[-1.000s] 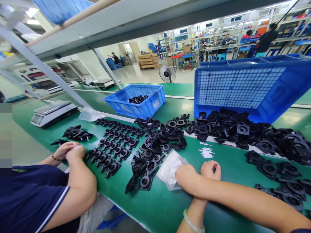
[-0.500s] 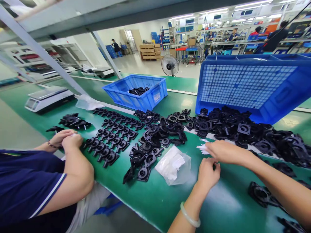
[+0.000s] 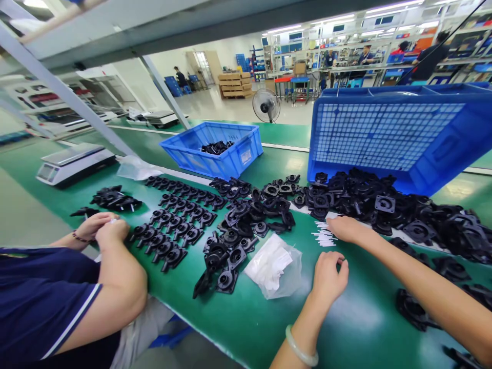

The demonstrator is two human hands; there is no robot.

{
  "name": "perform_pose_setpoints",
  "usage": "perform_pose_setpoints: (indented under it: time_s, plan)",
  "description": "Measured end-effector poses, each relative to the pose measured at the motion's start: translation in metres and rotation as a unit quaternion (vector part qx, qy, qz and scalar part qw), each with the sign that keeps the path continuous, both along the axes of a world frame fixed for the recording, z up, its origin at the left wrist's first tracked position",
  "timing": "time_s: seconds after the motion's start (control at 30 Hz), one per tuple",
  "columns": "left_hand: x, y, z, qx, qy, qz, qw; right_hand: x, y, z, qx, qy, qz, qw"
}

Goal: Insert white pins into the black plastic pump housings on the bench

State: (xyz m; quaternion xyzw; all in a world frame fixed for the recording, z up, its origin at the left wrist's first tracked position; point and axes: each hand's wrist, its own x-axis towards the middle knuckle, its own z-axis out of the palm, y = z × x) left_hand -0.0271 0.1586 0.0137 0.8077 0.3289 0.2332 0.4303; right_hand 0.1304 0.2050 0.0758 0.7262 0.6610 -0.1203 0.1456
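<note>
My right hand (image 3: 346, 229) reaches in from the right, its fingers drawn together at the upper end of a small pile of thin white pins (image 3: 325, 237). What those fingertips hold, if anything, is hidden. Closer to me, my left hand (image 3: 328, 277) hovers over or rests on the green table (image 3: 246, 320). Its fingers are loosely curled, with a gap to the thumb and nothing visible in between. A pale bangle (image 3: 300, 348) circles that wrist. Left of both hands lies an open clear bag (image 3: 272, 266) with white pieces in it. Black plastic housings (image 3: 234, 233) are heaped beyond the bag.
A tipped blue crate (image 3: 384, 133) spills black housings at the right. Another blue bin (image 3: 215, 148) holds more of them. At the left, a co-worker's hands (image 3: 103, 228) are together beside rows of housings (image 3: 172, 225). A weighing scale (image 3: 75, 161) stands farther left.
My right hand has moved up and slightly away from my left hand, uncovering more of the white pins. My left hand stays nearly in place. The view has shifted slightly.
</note>
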Motion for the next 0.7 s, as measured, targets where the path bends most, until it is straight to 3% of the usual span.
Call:
perform_pose_setpoints:
  time_s: [0.4,0.6,0.7]
  plan:
    - [0.000,0.001,0.000,0.002,0.012,-0.007,1.000,-0.007,-0.001,0.014,0.009,-0.012,-0.032,0.999]
    - [0.001,0.001,-0.002,0.001,0.009,-0.006,1.000,-0.019,-0.014,0.043,0.020,-0.002,-0.042,0.999]
    - [0.002,0.000,-0.006,-0.003,-0.001,-0.004,1.000,-0.051,-0.034,0.058,0.014,0.057,0.029,0.998]
